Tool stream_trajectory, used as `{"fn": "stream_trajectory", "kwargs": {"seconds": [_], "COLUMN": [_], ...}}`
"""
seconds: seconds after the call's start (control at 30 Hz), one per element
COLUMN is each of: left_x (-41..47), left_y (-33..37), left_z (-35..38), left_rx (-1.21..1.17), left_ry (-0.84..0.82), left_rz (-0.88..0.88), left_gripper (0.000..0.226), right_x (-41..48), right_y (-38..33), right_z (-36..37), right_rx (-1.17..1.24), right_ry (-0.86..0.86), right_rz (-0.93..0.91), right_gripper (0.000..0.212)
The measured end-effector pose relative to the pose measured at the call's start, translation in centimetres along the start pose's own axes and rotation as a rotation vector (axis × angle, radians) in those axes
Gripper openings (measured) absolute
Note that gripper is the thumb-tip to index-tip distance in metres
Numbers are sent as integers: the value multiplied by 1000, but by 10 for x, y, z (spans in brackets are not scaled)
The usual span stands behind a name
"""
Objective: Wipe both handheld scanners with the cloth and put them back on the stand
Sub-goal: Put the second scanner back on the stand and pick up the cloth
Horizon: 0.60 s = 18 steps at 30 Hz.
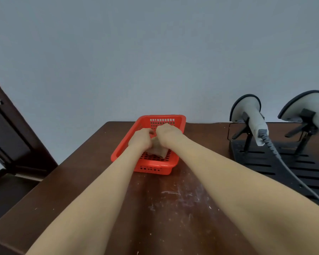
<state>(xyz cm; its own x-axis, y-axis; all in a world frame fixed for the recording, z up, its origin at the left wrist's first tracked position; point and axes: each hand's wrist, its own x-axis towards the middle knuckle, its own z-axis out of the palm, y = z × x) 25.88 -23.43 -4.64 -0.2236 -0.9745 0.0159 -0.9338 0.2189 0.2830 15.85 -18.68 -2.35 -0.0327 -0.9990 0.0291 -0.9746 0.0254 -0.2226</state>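
Observation:
A beige cloth (pixel 157 149) lies bunched inside a red perforated basket (pixel 151 165) at the far middle of the table. My left hand (pixel 141 138) and my right hand (pixel 167 134) are both inside the basket, fingers closed on the cloth from either side. Two grey handheld scanners sit on a black slotted stand (pixel 276 162) at the right: one scanner (pixel 250 115) with a grey coiled cable (pixel 284 162), and a second scanner (pixel 315 111) cut off by the right edge. The cloth is mostly hidden beneath my hands.
The dark brown wooden table (pixel 173 199) has white scratch marks near its middle. A plain grey wall rises right behind the table. A dark door (pixel 6 129) stands at the left, beyond the table's left edge.

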Motion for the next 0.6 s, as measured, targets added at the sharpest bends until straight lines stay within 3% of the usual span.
{"fn": "stream_trajectory", "kwargs": {"seconds": [0.1, 0.17, 0.37, 0.43, 0.6], "left_x": [-2, -2, 0, -1, -4], "left_y": [3, 2, -5, -6, 1], "left_z": [0, 0, -2, -4, -14], "left_rx": [38, 24, 12, 31, 56], "left_ry": [-109, -94, -119, -123, 29], "left_rz": [-1, 5, -31, -39, -19], "left_gripper": [30, 14, 36, 34, 38], "right_x": [-1, -1, -7, -11, -24], "right_y": [-5, -7, -8, -7, -4], "right_z": [5, 6, 3, -2, -18], "right_rx": [-92, -120, -154, -177, -240], "right_ry": [-44, -60, -64, -48, 37], "right_rz": [-25, -34, -44, -55, -70], "right_gripper": [31, 30, 31, 29, 30]}}
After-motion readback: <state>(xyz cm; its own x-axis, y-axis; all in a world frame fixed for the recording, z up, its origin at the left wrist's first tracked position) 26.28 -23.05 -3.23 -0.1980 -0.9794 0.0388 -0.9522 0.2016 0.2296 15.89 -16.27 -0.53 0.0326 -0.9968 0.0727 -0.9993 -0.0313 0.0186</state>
